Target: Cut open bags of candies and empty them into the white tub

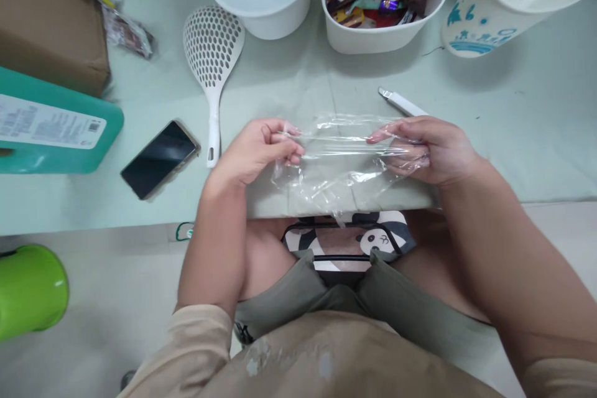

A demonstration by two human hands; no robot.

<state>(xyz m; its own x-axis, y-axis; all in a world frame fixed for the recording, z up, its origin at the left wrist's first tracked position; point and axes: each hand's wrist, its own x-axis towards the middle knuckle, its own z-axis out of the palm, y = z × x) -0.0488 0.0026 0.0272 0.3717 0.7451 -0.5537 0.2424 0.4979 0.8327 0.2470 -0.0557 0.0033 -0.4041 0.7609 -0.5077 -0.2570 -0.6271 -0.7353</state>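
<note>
A thin clear plastic bag point(345, 165) is stretched between my two hands over the table's front edge. My left hand point(265, 146) pinches its left side with thumb and fingers. At the other end, my right hand point(424, 146) grips the right side, with the film lying over some fingers. The plastic looks flat and creased, and I see nothing inside it. Just beyond my right hand lies a white utility knife point(402, 102), its near end hidden behind that hand. Left of my left hand is a white slotted skimmer point(213, 68).
A phone point(160, 158) and a green jug point(56, 121) lie on the left, near a brown box point(51, 18). Along the back stand a white bucket point(275, 18), a tub of wrapped sweets point(380, 40) and paper cups point(485, 25). A lime bin point(35, 292) is on the floor.
</note>
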